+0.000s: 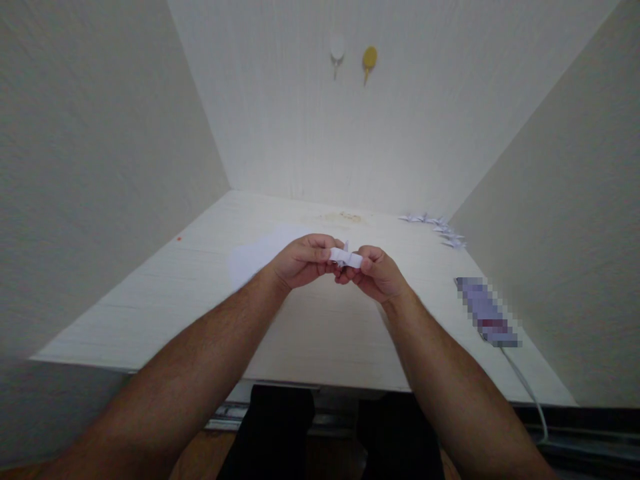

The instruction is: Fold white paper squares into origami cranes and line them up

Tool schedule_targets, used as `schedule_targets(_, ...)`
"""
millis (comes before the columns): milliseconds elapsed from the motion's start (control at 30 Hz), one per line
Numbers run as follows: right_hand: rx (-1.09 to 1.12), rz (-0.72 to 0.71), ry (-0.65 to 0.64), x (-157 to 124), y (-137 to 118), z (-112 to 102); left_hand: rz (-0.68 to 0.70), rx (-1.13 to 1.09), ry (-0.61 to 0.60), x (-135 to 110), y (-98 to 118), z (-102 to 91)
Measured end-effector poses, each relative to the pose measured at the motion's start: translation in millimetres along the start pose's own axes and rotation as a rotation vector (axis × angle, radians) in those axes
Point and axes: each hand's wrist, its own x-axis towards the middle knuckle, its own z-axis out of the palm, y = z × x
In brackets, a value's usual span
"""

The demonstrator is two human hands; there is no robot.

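Observation:
Both of my hands meet over the middle of a white table (165,293). Between them is a small folded piece of white paper (346,257). My left hand (304,260) pinches its left end with curled fingers. My right hand (377,273) pinches its right end, thumb on top. The paper is held a little above the tabletop. A white sheet of paper (255,257) lies flat on the table just behind my left hand.
Several small folded paper figures (440,230) lie in a row at the back right corner. A blurred flat object (487,312) with a cable lies near the right edge. Two hooks (369,60) hang on the back wall. Walls close in on three sides.

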Motion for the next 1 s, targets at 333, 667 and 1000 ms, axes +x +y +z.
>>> schedule_targets(333,0.024,0.025,0.051,-1.1,-3.9,-2.6,0.002,-0.061,0.054,-1.5,-0.6,-1.7)
schedule_targets(667,0.012,-0.035,0.03,-1.8,-4.7,-1.6,0.002,-0.06,0.028,-4.8,-1.2,0.1)
schedule_targets(1000,-0.286,-0.079,0.667,12.8,-3.4,-13.9,0.156,0.298,0.671,14.4,-14.8,-9.4)
